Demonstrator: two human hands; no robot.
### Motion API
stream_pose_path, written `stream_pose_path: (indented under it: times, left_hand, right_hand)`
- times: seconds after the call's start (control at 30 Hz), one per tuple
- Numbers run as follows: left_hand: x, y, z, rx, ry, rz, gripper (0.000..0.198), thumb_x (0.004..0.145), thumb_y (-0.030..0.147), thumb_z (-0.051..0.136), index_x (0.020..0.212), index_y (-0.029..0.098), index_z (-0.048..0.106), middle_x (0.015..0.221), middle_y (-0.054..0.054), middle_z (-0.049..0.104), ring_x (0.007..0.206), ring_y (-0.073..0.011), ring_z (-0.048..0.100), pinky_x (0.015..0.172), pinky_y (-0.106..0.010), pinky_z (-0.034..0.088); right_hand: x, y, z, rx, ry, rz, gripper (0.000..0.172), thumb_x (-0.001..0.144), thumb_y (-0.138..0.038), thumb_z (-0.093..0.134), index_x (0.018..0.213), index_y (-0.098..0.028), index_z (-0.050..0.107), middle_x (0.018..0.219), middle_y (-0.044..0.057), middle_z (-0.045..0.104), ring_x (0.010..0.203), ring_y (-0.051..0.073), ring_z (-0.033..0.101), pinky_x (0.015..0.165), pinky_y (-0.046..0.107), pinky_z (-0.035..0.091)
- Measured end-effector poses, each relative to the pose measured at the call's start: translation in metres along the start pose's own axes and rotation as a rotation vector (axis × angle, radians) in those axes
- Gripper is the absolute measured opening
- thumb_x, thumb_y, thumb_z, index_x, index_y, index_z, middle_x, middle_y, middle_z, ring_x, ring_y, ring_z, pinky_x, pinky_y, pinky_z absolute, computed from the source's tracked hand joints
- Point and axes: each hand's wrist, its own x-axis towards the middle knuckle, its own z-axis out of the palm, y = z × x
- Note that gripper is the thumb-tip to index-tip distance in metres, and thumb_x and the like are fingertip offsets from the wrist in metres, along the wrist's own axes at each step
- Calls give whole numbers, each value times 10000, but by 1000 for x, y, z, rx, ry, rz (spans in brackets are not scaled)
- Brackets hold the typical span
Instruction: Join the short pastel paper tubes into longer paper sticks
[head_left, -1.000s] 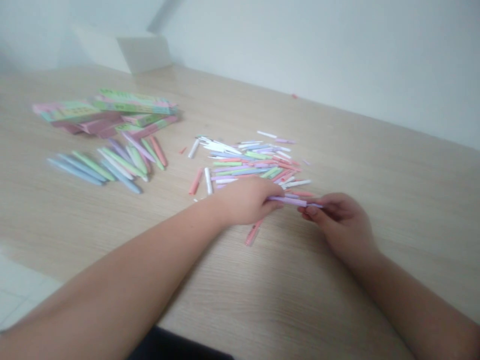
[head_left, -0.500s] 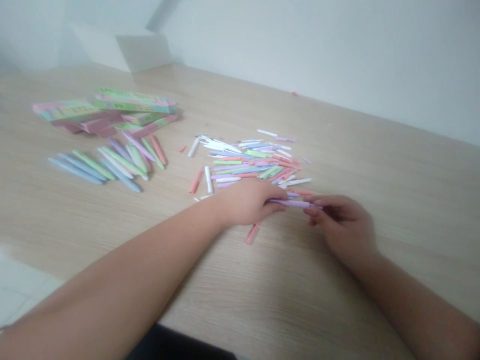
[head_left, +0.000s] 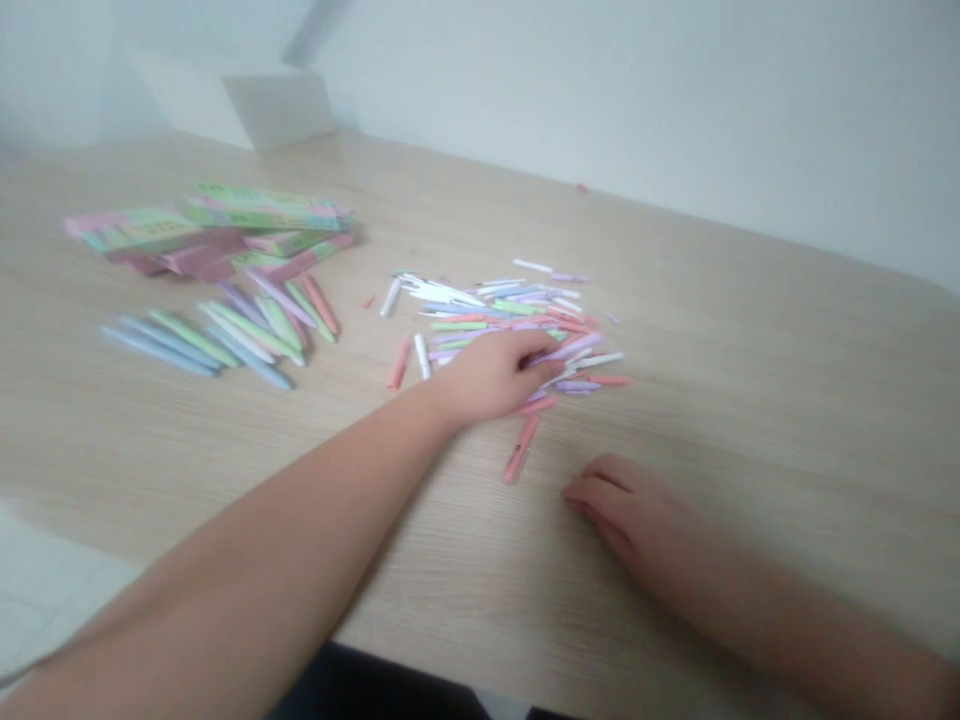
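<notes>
My left hand (head_left: 495,375) reaches over a loose pile of pen parts (head_left: 450,293) in white, purple, green, blue and coral. Its thumb and fingers pinch a purple pen part (head_left: 577,347), which sticks out to the right above the pile. Nearer to me, my right hand (head_left: 626,505) is closed low over the table, fingertips pressed together. Whatever those fingers may hold is hidden. A coral pen part (head_left: 520,450) lies on the table between the two hands.
Several pastel pens (head_left: 262,315) lie in a group at left. Behind them is a heap of flat printed pastel boxes (head_left: 262,210). A white open box or folded card (head_left: 277,105) stands at the back by the wall (head_left: 637,90). The wooden table (head_left: 750,330) carries everything.
My hands have moved apart. The left hand has shifted up over the pile, holding a purple part; the right has drawn back towards me, away from the purple pen both were gripping.
</notes>
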Motion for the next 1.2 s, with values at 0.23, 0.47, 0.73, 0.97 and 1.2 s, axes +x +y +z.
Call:
stream_pose_path:
  times: [0.23,0.47,0.73,0.97,1.2]
  left_hand:
    - [7,-14,-12,-194,183,-106,272,957,418,535,925,189,680,809,1,659,744,-138,581,666,-264,420]
    - [12,-21,-24,-868,189,-418,177,934,346,634,947,169,633,1001,-85,750,882,-157,724,804,-301,588]
    - [14,-12,-31,-1051,220,-539,78,959,225,598,948,168,545,1039,-112,750,855,-151,749,858,-337,607]
    - [11,-15,-28,-948,170,-466,124,954,280,605,1011,187,546,1036,-102,740,903,-161,736,866,-347,589]
    - [7,-22,-30,-323,149,-198,167,873,330,638,932,178,673,885,-21,694,809,-153,639,754,-294,512]
  right_hand:
    - [85,29,-4,-85,146,-186,285,981,-162,499,1153,-272,698,1147,75,711,1123,263,638,1004,457,500]
    - [134,35,2,-7,239,-206,231,961,-177,547,1098,-252,717,1048,61,733,992,243,657,903,415,512]
    - [120,37,0,52,257,-112,238,953,-231,577,1162,-277,680,1099,68,710,1015,260,648,884,423,521]
    - [120,39,1,59,267,-124,185,962,-277,578,1124,-264,664,1058,78,704,983,259,645,858,429,532]
    - [119,35,-2,30,242,-111,160,973,-279,569,1102,-245,658,1032,75,700,969,250,637,846,407,513]
